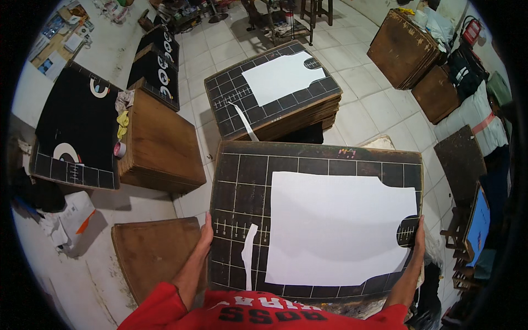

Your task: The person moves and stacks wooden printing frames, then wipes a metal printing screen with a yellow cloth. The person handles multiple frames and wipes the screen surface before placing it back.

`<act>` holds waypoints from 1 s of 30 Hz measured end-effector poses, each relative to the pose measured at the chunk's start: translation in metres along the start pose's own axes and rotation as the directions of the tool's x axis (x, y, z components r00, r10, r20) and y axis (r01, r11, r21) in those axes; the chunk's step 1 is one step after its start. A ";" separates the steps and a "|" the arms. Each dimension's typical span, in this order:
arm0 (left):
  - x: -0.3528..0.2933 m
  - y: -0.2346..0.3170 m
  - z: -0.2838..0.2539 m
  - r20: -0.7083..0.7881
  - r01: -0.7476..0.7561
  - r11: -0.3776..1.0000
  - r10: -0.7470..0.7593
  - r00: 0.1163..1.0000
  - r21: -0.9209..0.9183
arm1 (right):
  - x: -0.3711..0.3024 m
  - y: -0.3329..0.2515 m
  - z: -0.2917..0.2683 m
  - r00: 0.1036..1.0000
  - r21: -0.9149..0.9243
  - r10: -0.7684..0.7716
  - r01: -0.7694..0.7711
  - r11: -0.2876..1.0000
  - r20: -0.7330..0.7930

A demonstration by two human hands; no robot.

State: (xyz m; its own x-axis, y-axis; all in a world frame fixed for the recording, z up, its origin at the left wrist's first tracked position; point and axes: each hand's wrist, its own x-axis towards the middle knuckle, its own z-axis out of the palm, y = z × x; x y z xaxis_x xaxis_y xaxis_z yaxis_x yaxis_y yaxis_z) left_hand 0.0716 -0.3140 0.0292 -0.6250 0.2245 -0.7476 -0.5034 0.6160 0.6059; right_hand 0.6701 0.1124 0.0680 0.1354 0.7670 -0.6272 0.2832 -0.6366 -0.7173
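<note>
Your left hand (pixel 204 237) holds the left edge of the near black grid-lined board (pixel 239 190); your right hand (pixel 419 237) holds its right edge. Both curl partway; fingers beneath are hidden. A white cut panel (pixel 335 231) lies on the board, right of a narrow white strip (pixel 248 256).

Workshop: grid-marked board (pixel 242 176) with white cut piece (pixel 335 231), stacked wooden boards (pixel 157 140), black printed panels (pixel 77 118), tiled floor (pixel 360 102), papers (pixel 53 63) on wall (pixel 113 41); red thing (pixel 471 30) at dark rim, perhaps fire extinguisher.
</note>
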 end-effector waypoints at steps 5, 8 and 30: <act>0.054 0.037 -0.031 0.041 -0.066 0.997 0.068 0.997 -0.044 | -0.028 -0.050 0.040 0.995 0.064 -0.098 0.099 0.993 -0.012; 0.099 0.082 -0.044 0.067 -0.153 0.985 0.158 0.985 -0.077 | -0.047 -0.099 0.085 0.983 0.089 -0.181 0.182 0.979 -0.018; 0.262 0.295 -0.119 -0.180 -0.112 0.988 0.092 0.979 -0.106 | 0.196 -0.301 0.466 0.972 -0.405 -0.236 0.223 0.887 0.019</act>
State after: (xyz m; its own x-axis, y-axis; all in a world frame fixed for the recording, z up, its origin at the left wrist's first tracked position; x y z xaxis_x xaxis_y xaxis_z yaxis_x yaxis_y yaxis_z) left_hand -0.3112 -0.1638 0.0445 -0.7656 0.1404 -0.6278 -0.4909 0.5032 0.7112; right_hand 0.1694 0.4165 0.0195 0.0466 0.8937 -0.4462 0.6658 -0.3608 -0.6531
